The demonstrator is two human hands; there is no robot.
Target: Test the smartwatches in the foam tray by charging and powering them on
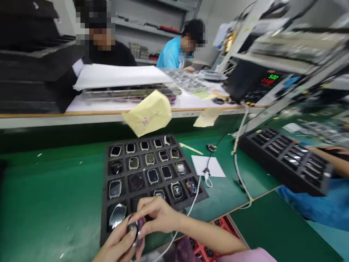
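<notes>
My left hand (120,242) is closed around a dark smartwatch (134,228) with a purple edge, low in the view. The fingers of my right hand (159,214) pinch the same smartwatch from above and from the right. Much of its surface is hidden by my fingers. Just beyond lies a black foam tray (104,214) with square compartments, most holding smartwatch cases. A silver-framed watch case (118,215) sits tilted in the compartment nearest my left hand. Another watch case with its face lit (177,190) lies farther right.
A white cable (194,203) runs over the tray's right edge and beneath my right forearm. White paper (208,166) lies right of the tray. A red tray (201,251) is below my forearm. A second black tray (283,160) stands by a co-worker's arm. A shelf edge (103,115) crosses behind.
</notes>
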